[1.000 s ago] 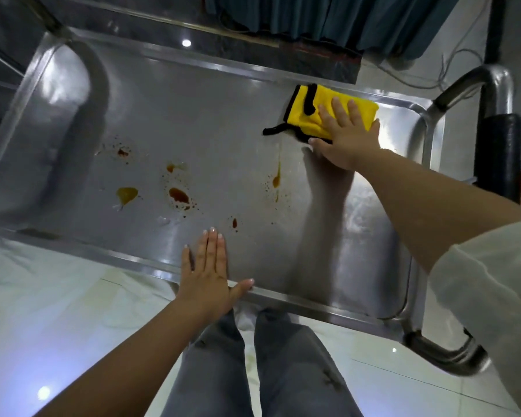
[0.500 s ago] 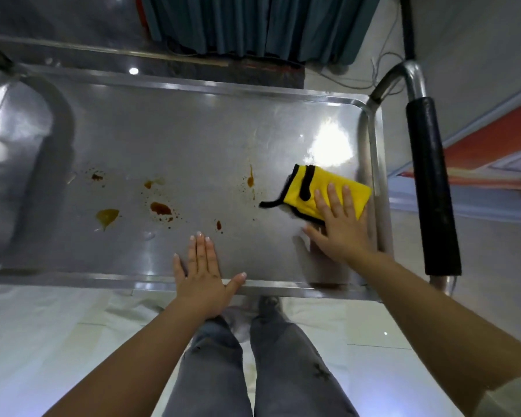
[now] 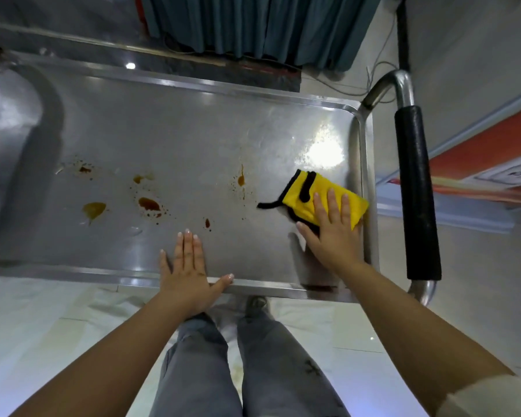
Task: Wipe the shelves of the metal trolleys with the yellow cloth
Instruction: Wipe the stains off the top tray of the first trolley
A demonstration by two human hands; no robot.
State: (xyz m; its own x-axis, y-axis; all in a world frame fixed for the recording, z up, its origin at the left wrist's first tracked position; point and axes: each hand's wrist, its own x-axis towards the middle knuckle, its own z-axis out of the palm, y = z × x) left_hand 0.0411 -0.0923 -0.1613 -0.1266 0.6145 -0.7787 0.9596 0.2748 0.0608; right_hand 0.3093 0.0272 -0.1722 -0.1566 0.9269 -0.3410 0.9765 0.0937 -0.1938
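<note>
1. The right hand (image 3: 333, 236) lies flat with straight fingers (image 3: 331, 203) pressing on the yellow cloth (image 3: 319, 197); nothing is gripped.
2. The yellow cloth, folded and black-edged, lies on the trolley shelf (image 3: 193, 139), just beside the shelf's right rim.
3. The left hand (image 3: 187, 272) rests open and flat on the shelf at its near rim, fingers straight and together, thumb spread along the rim.
4. Brown and orange stains (image 3: 148, 203) are scattered over the shelf to the left of the cloth; one streak (image 3: 241, 179) lies near the cloth's left end.
5. A black-padded handle (image 3: 415, 191) runs alongside the shelf's right rim, apart from it.
6. Grey trouser legs (image 3: 247, 362) stand below the shelf's near rim, on a pale tiled floor (image 3: 57, 326).
</note>
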